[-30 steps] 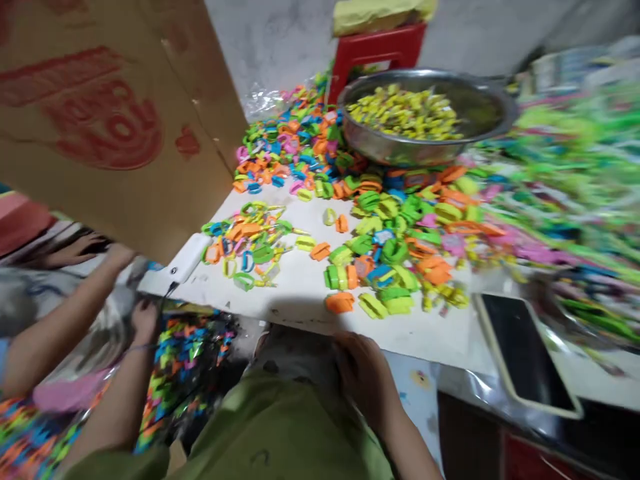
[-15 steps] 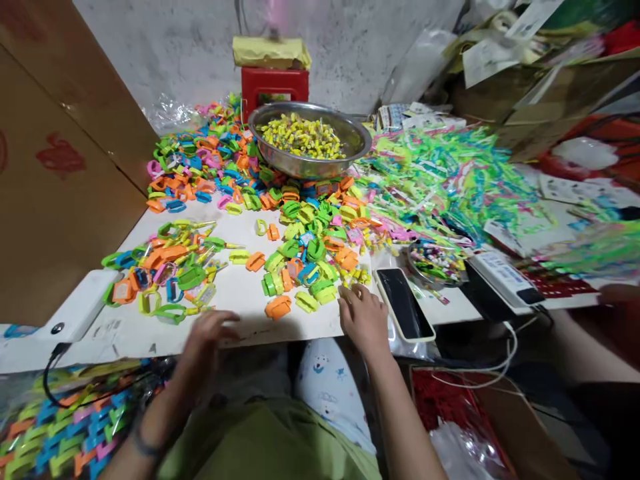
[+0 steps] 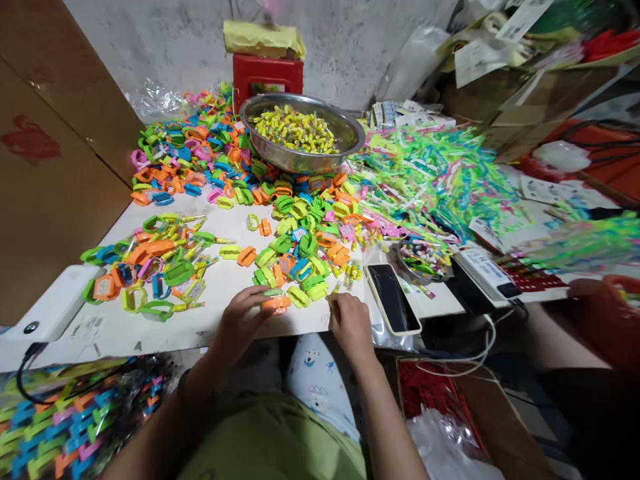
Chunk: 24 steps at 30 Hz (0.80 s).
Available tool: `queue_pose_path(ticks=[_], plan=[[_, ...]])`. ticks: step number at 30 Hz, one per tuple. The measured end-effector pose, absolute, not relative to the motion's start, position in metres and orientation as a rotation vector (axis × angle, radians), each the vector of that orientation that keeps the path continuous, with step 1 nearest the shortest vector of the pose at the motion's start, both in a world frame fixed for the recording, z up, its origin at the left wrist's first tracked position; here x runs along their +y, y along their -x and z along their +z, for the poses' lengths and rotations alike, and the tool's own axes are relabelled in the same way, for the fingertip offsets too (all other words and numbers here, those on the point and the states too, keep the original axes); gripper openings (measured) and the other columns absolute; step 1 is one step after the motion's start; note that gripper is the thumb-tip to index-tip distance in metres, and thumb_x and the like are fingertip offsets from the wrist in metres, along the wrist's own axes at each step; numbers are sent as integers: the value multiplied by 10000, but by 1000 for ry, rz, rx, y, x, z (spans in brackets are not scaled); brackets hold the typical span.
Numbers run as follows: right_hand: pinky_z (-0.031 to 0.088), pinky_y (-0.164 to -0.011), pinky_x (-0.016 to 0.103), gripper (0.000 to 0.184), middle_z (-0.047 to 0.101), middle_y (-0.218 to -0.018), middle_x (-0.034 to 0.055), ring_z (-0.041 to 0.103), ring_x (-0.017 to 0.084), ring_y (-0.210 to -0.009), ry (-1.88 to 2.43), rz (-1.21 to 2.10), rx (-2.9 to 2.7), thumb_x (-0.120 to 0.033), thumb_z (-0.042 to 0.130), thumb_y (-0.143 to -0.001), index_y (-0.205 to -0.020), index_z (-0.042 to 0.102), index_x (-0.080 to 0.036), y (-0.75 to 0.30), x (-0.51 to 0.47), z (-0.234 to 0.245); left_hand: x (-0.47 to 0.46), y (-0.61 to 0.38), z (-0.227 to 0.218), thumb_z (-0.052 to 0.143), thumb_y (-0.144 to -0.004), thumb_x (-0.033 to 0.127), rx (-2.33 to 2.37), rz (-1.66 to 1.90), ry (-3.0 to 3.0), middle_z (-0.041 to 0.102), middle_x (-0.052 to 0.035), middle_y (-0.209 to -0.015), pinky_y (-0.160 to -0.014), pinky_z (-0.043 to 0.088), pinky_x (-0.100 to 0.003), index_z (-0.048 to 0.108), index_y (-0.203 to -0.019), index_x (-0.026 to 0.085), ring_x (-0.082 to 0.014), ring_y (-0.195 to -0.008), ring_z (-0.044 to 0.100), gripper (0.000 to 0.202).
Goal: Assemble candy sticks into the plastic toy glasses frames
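My left hand (image 3: 240,325) rests at the near edge of the white table (image 3: 150,330), its fingers curled over an orange plastic clip (image 3: 277,303). My right hand (image 3: 350,321) is beside it, fingers pinched on a small yellow-green piece at the edge of the clip pile (image 3: 300,257). More coloured clips lie in a loose group (image 3: 155,267) to the left and in a big heap (image 3: 195,153) at the back. A steel bowl (image 3: 345,147) holds small yellow pieces.
A phone (image 3: 393,299) lies right of my right hand, with a small dish of beads (image 3: 425,257) and a white power strip (image 3: 487,273) beyond. Neon strips (image 3: 440,180) cover the right side. Cardboard (image 3: 55,167) stands left; a red stool (image 3: 265,77) behind. Another person's hand (image 3: 587,288) is far right.
My view swung from the left to the table. My left hand rose from my lap onto the orange clip; my right hand shifted slightly left and pinched a small piece.
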State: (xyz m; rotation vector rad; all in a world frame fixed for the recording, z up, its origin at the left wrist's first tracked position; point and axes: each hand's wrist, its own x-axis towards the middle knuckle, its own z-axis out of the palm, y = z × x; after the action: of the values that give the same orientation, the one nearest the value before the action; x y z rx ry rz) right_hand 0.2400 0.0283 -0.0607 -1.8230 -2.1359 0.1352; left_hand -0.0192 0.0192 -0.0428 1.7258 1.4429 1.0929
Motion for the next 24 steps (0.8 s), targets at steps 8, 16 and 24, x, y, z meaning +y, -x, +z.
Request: queue_pose_path(ticks=[8, 16, 24], plan=[[342, -746, 342, 300, 621, -1031, 110, 535, 238, -888, 1827, 80, -2138, -134, 423, -926, -1173, 592, -152, -238, 37, -67, 3, 12, -31, 711, -792, 367, 1125, 1136, -1128, 713, -26, -955, -781, 559, -334, 569, -877, 218, -182, -866, 686, 223], [469, -837, 382, 173, 641, -1021, 99, 592, 234, -955, 1526, 292, -1824, -305, 504, -932, -990, 616, -186, -230, 20, -41, -4, 0, -32, 728, -729, 351, 742, 939, -623, 662, -70, -1141, -864, 558, -386, 581, -1181, 285, -249, -1065, 653, 480], [516, -762, 290, 132, 664, -939, 54, 632, 169, -883, 1188, 670, -1773, -178, 492, -940, -1023, 590, -210, -183, -21, -6, -8, -13, -13, 661, -828, 400, 939, 990, -1031, 611, -76, -1222, -908, 507, -340, 556, -1184, 260, -210, -1085, 596, 396]])
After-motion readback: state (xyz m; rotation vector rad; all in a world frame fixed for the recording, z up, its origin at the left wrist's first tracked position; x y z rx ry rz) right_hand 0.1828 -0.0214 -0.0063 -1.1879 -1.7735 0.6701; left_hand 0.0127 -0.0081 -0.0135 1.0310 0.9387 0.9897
